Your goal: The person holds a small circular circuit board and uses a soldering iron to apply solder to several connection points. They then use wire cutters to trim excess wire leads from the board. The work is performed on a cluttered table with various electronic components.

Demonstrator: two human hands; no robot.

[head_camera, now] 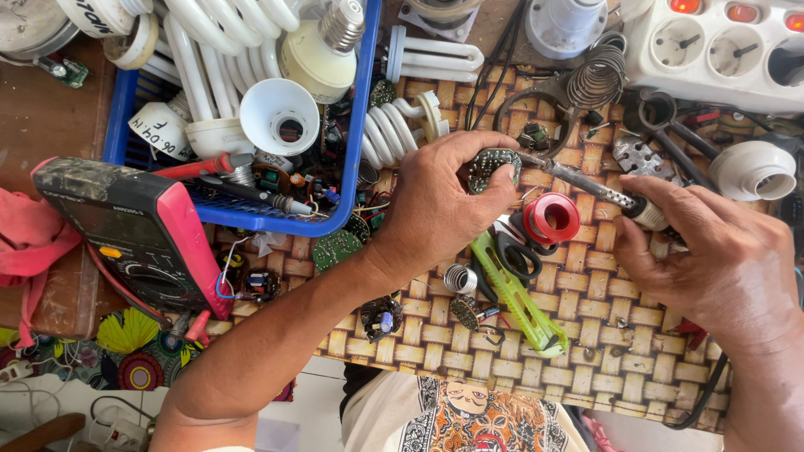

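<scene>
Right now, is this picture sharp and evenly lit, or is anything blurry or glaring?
Head view: even daylight with soft shadows; the left hand, its small round circuit board and the right hand with the soldering iron look sharp; the white power strip looks bright, nearly washed out; edges bend slightly.

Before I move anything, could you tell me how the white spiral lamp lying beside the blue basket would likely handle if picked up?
The white spiral lamp is probably light, since it looks like thin hollow tubing. It is likely fragile: the coils seem to be glass. Lying on its side on the woven mat, it might roll when nudged.
</scene>
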